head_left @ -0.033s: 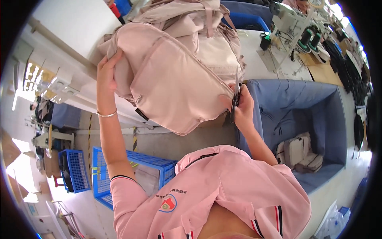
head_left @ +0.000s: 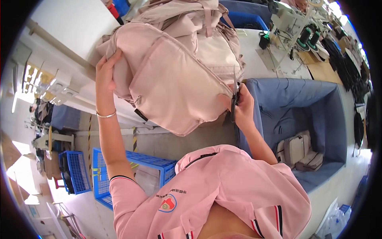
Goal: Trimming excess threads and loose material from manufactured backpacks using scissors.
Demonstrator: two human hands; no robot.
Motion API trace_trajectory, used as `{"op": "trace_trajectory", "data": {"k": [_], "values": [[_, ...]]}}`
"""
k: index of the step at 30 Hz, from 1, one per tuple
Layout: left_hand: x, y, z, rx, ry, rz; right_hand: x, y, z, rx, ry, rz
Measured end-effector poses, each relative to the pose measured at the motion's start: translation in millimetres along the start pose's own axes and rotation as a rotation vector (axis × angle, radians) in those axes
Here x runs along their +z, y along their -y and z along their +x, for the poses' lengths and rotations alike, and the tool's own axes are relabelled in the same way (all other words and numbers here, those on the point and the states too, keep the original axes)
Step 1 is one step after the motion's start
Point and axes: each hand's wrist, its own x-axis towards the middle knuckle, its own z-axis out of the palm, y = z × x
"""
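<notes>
A pale pink backpack point(head_left: 175, 83) fills the upper middle, its broad front panel facing me, with zipper seams and a small zipper pull near its lower left. At the bag's left edge, my left hand point(head_left: 106, 73) is closed on the fabric, thumb and fingers pinching the side. On the right, my right hand point(head_left: 243, 105) is closed around black-handled scissors point(head_left: 233, 104), blades pointing up beside the bag's right edge. Fingers of that hand also lie against the bag's lower right corner. Whether they grip the fabric too, I cannot tell.
More pale pink bags point(head_left: 175, 14) are piled behind. At the right stands a blue fabric-lined bin point(head_left: 290, 89) holding beige bags point(head_left: 300, 151). A sewing machine point(head_left: 284, 22) and green thread cones point(head_left: 304, 36) stand at the upper right. Blue plastic crates point(head_left: 167, 169) sit lower left.
Hardly anything differs. The scissors have tilted very slightly and both hands keep their places at the bag.
</notes>
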Motion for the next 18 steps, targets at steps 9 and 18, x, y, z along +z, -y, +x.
{"op": "trace_trajectory", "data": {"k": [9,18], "values": [[87.5,-28.7,-34.8,1.199,-0.026,0.912,26.1,31.4,1.5,0.051,-0.166,-0.059],[84.4,-41.3,-5.9,0.978,0.514,1.067,21.4,41.0,5.5,0.033,-0.14,-0.168]]}}
